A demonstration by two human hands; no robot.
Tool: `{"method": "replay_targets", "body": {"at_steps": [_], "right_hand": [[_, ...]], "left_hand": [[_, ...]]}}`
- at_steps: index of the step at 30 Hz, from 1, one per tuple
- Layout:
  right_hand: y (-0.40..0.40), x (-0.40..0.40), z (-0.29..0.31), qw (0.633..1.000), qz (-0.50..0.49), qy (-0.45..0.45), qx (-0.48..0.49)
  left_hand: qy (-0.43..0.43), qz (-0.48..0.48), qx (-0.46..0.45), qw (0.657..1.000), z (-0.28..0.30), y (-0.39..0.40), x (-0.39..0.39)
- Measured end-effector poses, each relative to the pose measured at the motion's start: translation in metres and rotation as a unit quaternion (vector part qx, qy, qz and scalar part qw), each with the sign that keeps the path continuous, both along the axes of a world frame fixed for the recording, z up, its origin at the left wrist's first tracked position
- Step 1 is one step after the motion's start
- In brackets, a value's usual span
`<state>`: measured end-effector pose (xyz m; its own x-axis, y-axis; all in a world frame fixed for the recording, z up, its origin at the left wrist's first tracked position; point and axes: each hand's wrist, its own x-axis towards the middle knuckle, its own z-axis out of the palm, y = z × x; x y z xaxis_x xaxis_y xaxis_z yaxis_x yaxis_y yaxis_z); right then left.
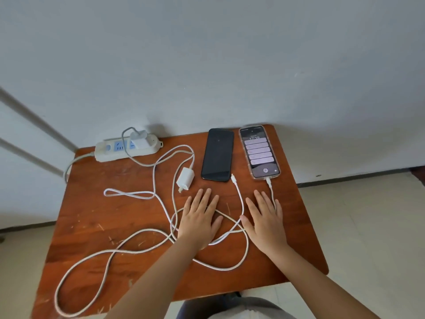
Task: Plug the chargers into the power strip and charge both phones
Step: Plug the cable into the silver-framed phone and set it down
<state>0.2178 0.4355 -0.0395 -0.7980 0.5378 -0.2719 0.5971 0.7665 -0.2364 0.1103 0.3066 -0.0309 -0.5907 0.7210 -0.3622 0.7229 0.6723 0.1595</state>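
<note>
Both hands flat on the counter (96,217), fingers spread, gripping nothing: left hand (199,221) just below the unplugged charger (185,178), right hand (264,217) beneath the lit phone (259,151).

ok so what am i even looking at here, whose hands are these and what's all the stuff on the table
This is one picture from a camera worn on a person's head, looking down at their own bare hands. The left hand and right hand lie flat and open on a scratched reddish wooden table, holding nothing. At the back, a white power strip has one white charger plugged in. A second white charger block lies loose. The lit phone in a clear case has a cable attached; the dark black phone does not.
</note>
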Motion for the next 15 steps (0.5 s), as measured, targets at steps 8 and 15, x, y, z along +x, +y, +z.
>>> {"method": "replay_targets", "body": {"at_steps": [8,15], "right_hand": [[0.0026,0.0046,-0.0040,0.999,0.011,0.031,0.017],[-0.0005,0.0081,-0.0038,1.000,0.023,-0.004,0.014]], "left_hand": [[-0.007,0.001,-0.002,1.000,-0.0003,0.0028,0.0019],[-0.023,-0.004,-0.004,1.000,0.0011,-0.0004,0.0021]]}}
